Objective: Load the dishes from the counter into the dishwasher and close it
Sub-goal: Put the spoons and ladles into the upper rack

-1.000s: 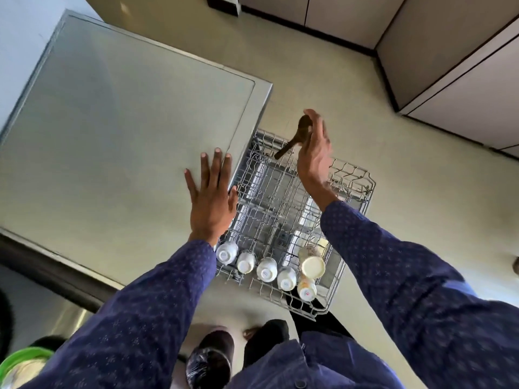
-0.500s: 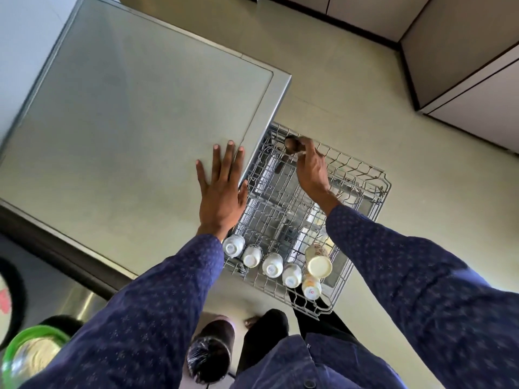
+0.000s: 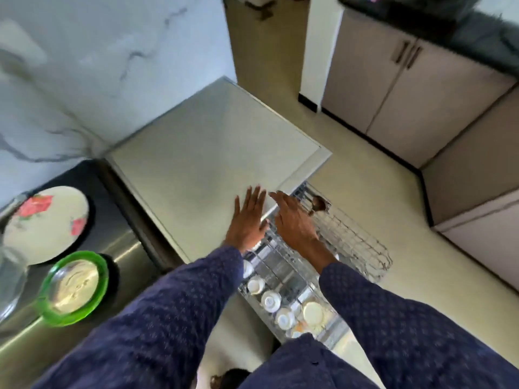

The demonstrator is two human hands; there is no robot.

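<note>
- Beige kitchen floor (image 3: pixel 365 175), cabinets (image 3: pixel 393 88) upper right.
- Left hand (image 3: pixel 248 220) flat on the dishwasher top (image 3: pixel 202 153), fingers straight.
- Right hand (image 3: pixel 292 220) released, empty, over the wire rack (image 3: pixel 354 242); cups (image 3: pixel 271 300) lower centre.

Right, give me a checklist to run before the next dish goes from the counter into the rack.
1. Right hand empty: ok, fingers straight, nothing held.
2. Left hand free: not ok, it lies flat on the dishwasher top.
3. Wooden spoon released into rack: ok.
4. Rack pulled out: ok.
5. Dishes left on the counter: ok, floral plate and green-rimmed bowl wait.
6. Free slots near the cups: cannot tell, blurred.
</note>
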